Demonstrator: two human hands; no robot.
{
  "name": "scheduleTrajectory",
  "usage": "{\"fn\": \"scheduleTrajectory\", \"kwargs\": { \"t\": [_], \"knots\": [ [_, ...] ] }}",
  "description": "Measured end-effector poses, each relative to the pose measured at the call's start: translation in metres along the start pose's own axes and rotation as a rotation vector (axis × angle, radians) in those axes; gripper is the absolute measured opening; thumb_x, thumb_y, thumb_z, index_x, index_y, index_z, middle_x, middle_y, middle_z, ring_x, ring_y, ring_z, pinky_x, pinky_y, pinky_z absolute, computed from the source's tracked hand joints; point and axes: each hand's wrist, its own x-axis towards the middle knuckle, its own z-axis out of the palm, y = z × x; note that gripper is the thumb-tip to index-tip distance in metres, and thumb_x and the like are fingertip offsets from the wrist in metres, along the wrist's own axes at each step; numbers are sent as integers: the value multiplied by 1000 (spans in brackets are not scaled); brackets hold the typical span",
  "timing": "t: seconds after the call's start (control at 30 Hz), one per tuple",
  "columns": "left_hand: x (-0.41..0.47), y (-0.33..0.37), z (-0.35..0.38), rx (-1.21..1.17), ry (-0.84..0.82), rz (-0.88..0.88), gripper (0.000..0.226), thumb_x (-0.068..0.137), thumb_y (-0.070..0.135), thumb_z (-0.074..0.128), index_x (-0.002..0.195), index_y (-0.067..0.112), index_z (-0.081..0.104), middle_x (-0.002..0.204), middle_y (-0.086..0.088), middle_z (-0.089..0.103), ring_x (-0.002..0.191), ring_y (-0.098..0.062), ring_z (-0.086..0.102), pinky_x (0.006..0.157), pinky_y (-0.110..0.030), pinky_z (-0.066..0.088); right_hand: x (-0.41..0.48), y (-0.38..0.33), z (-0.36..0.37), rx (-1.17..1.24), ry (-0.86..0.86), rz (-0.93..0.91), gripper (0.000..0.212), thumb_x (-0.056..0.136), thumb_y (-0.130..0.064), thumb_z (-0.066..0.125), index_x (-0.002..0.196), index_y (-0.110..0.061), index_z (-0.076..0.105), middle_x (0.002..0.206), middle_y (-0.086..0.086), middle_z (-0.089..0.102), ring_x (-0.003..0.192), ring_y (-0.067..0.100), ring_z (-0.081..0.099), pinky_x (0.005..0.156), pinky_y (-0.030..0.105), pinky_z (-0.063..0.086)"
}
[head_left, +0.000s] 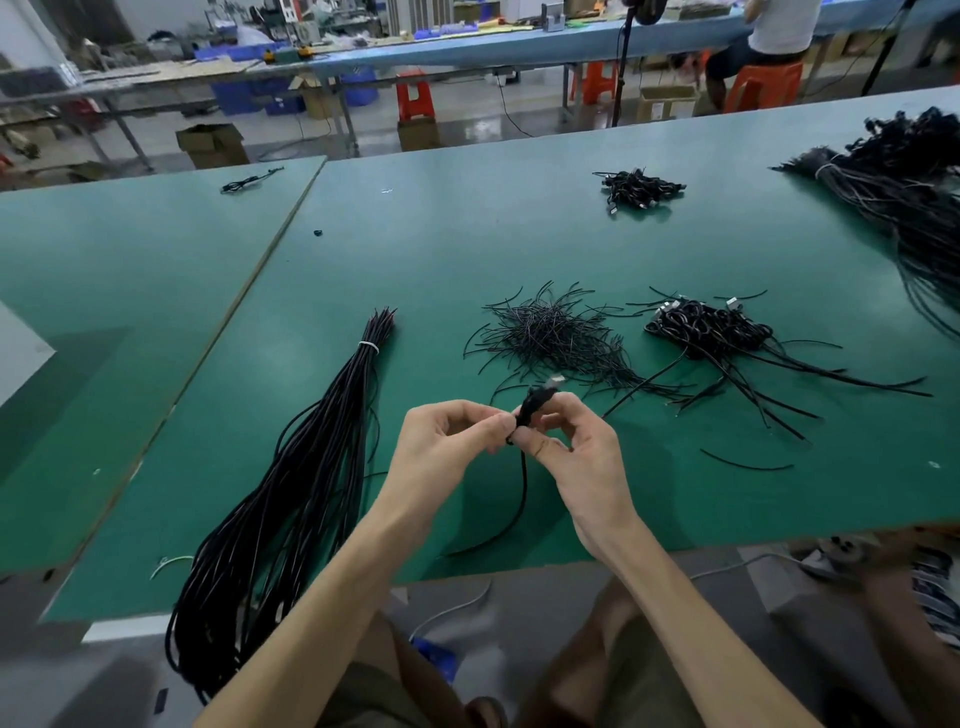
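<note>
Both hands meet above the green table (467, 249) near its front edge. My left hand (449, 441) pinches a black cable (523, 478) just below its plug. My right hand (576, 447) grips the same cable's coiled upper part, with a silver connector tip sticking up above the fingers. The cable's loose end hangs down and curves left over the table. A long tied bundle of black cables (306, 478) lies to the left and droops over the front edge.
A heap of short black wire pieces (550, 338) lies just beyond my hands. A pile of coiled cables with plugs (711, 327) sits to the right, a smaller pile (639, 188) farther back, a big bundle (904, 197) at far right. One loose wire (748, 463) lies nearby.
</note>
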Motion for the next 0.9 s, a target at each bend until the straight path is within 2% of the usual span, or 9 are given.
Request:
{"fn": "scheduleTrajectory", "kwargs": {
  "t": [0.13, 0.2, 0.23, 0.33, 0.47, 0.57, 0.67, 0.77, 0.9],
  "knots": [
    [1, 0, -1, 69, 23, 62, 6, 89, 21, 79, 88, 15, 78, 83, 2, 78, 80, -11, 71, 77, -19, 54, 0, -2, 1, 29, -20, -7, 12, 86, -10, 79, 90, -22, 76, 87, -2, 73, 87, 11, 66, 83, 25, 54],
    [3, -1, -3, 131, 20, 100, 6, 89, 24, 79, 89, 18, 76, 86, 6, 77, 81, -8, 70, 76, -17, 51, -1, -4, 2, 30, -20, 5, 6, 84, -23, 80, 87, -23, 75, 86, -2, 74, 85, 12, 67, 82, 24, 54],
    [3, -3, -3, 167, 16, 110, 7, 89, 27, 79, 90, 21, 75, 89, 9, 77, 83, -7, 68, 75, -15, 48, -1, -4, 2, 27, -14, 13, 9, 82, -28, 81, 86, -23, 75, 86, 0, 75, 85, 14, 67, 82, 26, 54],
    [6, -6, -5, 208, -16, 116, 12, 91, 32, 75, 102, 29, 76, 101, 12, 75, 92, -10, 66, 73, -15, 46, -1, -6, 2, 34, -42, 49, 14, 82, -32, 81, 88, -20, 77, 88, 6, 77, 87, 19, 71, 81, 28, 55],
    [8, -11, -8, 52, -80, 50, 16, 92, 24, 74, 105, 17, 79, 92, 2, 78, 79, -4, 67, 69, -12, 47, -1, -5, 2, 22, -94, 52, 8, 91, -13, 75, 98, -15, 78, 91, 0, 79, 85, 8, 71, 75, 19, 53],
    [8, -14, -8, -94, -93, -30, 17, 83, 29, 77, 93, 15, 76, 84, -3, 75, 73, -8, 62, 67, -21, 45, -2, -5, 3, 21, -130, 71, 13, 93, -5, 71, 101, -13, 77, 93, 0, 79, 86, 7, 71, 75, 18, 53],
    [9, -16, -9, -307, -179, -147, 14, 78, 25, 83, 78, 19, 70, 78, 0, 66, 67, -12, 57, 65, -25, 44, -1, -5, 1, 44, -157, 108, 15, 93, -3, 70, 99, -13, 78, 89, 0, 79, 83, 8, 69, 75, 19, 54],
    [12, -16, -9, -393, -208, -184, 21, 74, 27, 84, 78, 16, 67, 82, -5, 67, 73, -17, 61, 70, -27, 50, 0, -4, 0, 39, -147, 140, 11, 93, -8, 71, 98, -13, 79, 85, -2, 77, 78, 5, 66, 72, 20, 54],
    [11, -18, 1, -385, -36, -107, 17, 83, 24, 78, 86, 11, 66, 102, -16, 75, 93, -31, 66, 92, -43, 49, -1, -7, 4, 14, -95, 135, 21, 94, -24, 70, 111, -13, 75, 91, -5, 78, 85, 3, 69, 78, 19, 53]
  ]
}}
